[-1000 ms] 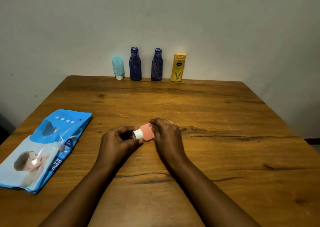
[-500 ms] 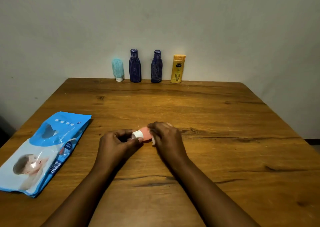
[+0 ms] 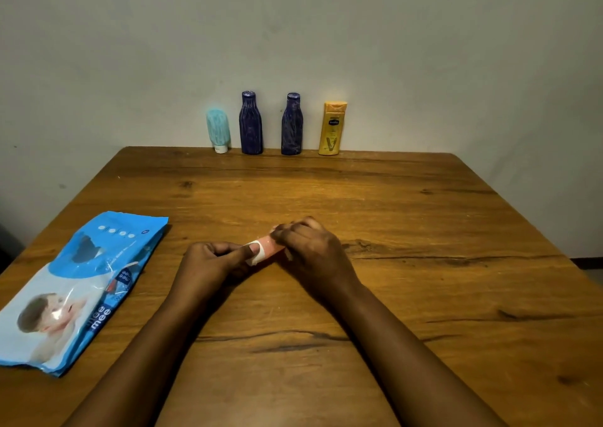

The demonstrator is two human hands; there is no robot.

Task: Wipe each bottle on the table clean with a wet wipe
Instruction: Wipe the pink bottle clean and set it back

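Head view of a wooden table (image 3: pixel 424 263) standing against a pale wall (image 3: pixel 424 51). Near the middle of the table, towards its near edge, both hands meet on a small orange bottle (image 3: pixel 269 247), which lies roughly on its side, just above the table top or on it; which of the two cannot be told. Its white cap (image 3: pixel 257 254) points to the table's left side. The left hand (image 3: pixel 212 263) pinches the cap end, thumb laid across the cap and the other fingers curled beneath. The right hand (image 3: pixel 313 257) is curled over the body of the bottle and hides most of it. A pale scrap shows at the edge of the right fingers; whether it is a wipe cannot be told. Both forearms reach in from the table's near edge.

On the left part of the table lies a blue pack of wet wipes (image 3: pixel 81 289), flat, its long side running towards the far edge. Along the far edge of the table, against the wall, four containers stand upright in a row, apart from one another. From left to right:
- a teal tube (image 3: pixel 218 129) resting on its white cap
- a first dark blue bottle (image 3: pixel 250 123)
- a second dark blue bottle (image 3: pixel 292 124)
- a yellow bottle (image 3: pixel 332 129)
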